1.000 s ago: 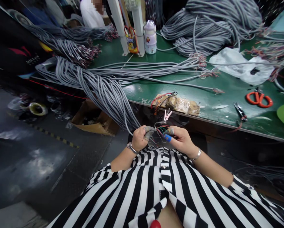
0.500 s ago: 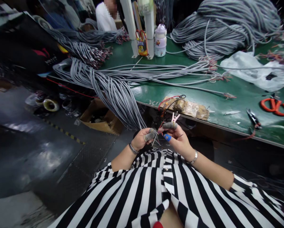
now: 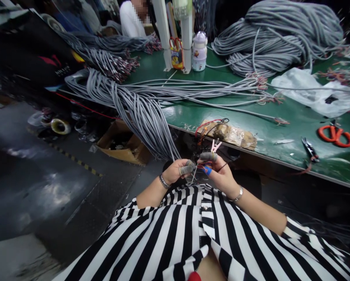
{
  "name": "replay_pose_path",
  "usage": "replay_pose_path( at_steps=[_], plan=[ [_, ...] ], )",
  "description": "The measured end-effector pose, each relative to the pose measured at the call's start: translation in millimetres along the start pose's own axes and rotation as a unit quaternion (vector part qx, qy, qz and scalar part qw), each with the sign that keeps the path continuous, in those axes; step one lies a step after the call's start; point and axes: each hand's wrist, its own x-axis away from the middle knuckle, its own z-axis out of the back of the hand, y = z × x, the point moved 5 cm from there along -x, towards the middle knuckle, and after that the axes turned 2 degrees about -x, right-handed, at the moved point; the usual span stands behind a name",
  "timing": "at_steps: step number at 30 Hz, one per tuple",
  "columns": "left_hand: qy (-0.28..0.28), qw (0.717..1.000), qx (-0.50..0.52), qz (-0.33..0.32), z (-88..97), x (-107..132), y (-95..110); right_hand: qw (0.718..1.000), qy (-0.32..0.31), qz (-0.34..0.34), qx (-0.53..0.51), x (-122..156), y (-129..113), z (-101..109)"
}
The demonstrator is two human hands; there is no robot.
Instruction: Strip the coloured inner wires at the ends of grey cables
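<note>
Close to my lap, just off the bench edge, my left hand (image 3: 179, 171) pinches the thin coloured wires (image 3: 203, 167) at a cable's end. My right hand (image 3: 220, 171) is closed on the same wires from the other side, thumb and forefinger together. Grey covers wrap fingers of both hands, and blue tape is on the right thumb. A thin pale strand sticks down below the left fingertips. Just beyond the right hand stands a pink clip (image 3: 215, 146), by a tape-wrapped wooden block (image 3: 233, 134) with red and black leads. A bundle of grey cables (image 3: 145, 113) hangs down left of my hands.
On the green bench (image 3: 186, 111) lie red-handled scissors (image 3: 336, 136), small cutters (image 3: 310, 149), a plastic bag (image 3: 312, 91) and a large cable coil (image 3: 280, 37). A bottle (image 3: 199, 51) stands beside the posts. A cardboard box (image 3: 124, 144) sits below. Another person (image 3: 131, 19) is behind.
My left hand has shifted slightly right, and the coloured wires now stretch across between the fingers of both hands. The view has tilted a little; the bench things stay put.
</note>
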Motion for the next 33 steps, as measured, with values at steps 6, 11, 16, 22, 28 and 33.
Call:
replay_pose_path(
  at_steps=[6,11,16,22,28,33],
  plan=[
    [-0.037,0.999,-0.011,0.011,-0.4,-1.6,-2.1,0.961,-0.124,0.103,0.227,-3.2,-7.9,-7.0],
    [-0.062,0.998,-0.028,0.015,2.0,1.3,2.5,0.917,-0.119,0.166,0.343,-6.3,-15.3,3.0],
    [-0.13,0.985,-0.113,-0.021,0.1,2.4,12.0,0.964,-0.155,-0.009,0.217,-4.5,-1.7,10.2],
    [-0.211,0.944,-0.231,-0.106,-14.0,-1.8,29.4,0.976,-0.038,-0.198,0.081,-2.9,18.9,29.4],
    [-0.211,0.923,-0.268,-0.177,-17.5,-4.9,43.5,0.973,0.15,-0.173,0.001,-10.2,22.2,75.2],
    [-0.084,0.946,-0.233,-0.211,-5.4,-12.4,51.0,0.976,0.16,-0.142,-0.042,-11.7,22.5,89.8]
  ],
)
